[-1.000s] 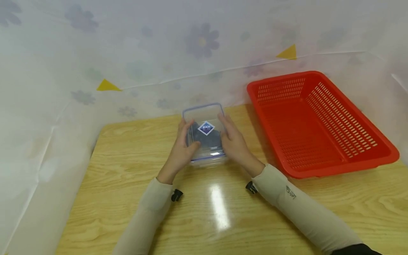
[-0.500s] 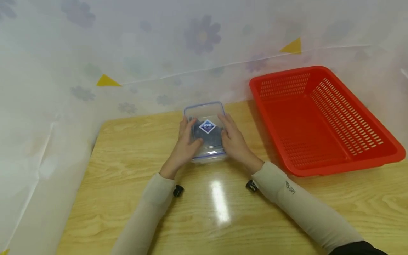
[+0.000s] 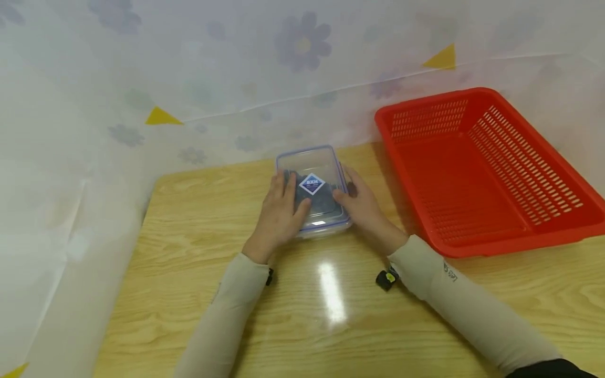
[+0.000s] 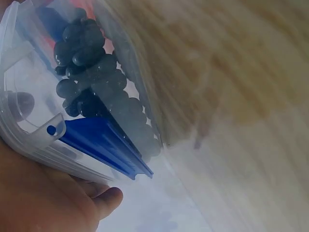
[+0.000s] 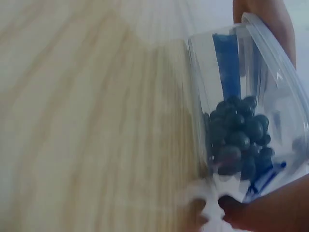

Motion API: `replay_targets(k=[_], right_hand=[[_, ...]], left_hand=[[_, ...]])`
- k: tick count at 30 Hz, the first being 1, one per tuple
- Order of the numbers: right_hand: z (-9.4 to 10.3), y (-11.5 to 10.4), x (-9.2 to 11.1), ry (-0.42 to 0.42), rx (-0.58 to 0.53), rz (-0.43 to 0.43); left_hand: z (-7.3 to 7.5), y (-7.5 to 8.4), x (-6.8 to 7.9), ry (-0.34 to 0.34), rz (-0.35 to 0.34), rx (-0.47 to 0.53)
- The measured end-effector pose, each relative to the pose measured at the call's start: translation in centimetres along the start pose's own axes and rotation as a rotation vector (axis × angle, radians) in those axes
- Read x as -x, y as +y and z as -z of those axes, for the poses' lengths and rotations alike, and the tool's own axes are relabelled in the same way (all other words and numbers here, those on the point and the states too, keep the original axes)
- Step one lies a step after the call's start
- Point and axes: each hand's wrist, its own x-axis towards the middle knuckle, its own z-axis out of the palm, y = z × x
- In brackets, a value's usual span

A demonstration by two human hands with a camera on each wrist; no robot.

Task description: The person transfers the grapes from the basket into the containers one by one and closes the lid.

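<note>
A clear food container with a blue-edged lid and a diamond label stands on the table. Inside lies a bunch of dark grapes. My left hand rests on the left part of the lid, fingers extended. At the right side, my right hand grips the container, thumb on the lid and fingers down by the wall. A blue side latch hangs angled out in the left wrist view. Near the right fingers another blue latch shows partly; whether it is fastened I cannot tell.
A large red plastic basket with slotted walls stands to the right of the container. Behind the wooden table hangs a pale flower-print sheet with yellow triangles on it.
My left fingers have spread flatter over the lid. The right hand has shifted outward, its thumb now on the lid's right edge and its fingers down the side. The camera view has shifted slightly.
</note>
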Motion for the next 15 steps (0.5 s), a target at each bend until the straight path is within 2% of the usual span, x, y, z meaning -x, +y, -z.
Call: replay_targets(k=[4,6,11,15], right_hand=[[0.49,0.4,-0.08,-0.032,-0.207,-0.082],[0.5,0.49,-0.11,-0.048,-0.253,-0.09],[0.44,0.57,-0.06,-0.059,-0.269,-0.059],[0.53,0.52,-0.1,-0.043,-0.208,-0.021]], left_hand=[[0.02,-0.04,-0.01,0.008,0.004,-0.011],[0.0,-0.07,-0.02,0.013,0.004,-0.017],[-0.16,-0.05,-0.06,0.005,0.002,-0.023],[-0.18,0.03,-0.11,-0.007,0.001,-0.028]])
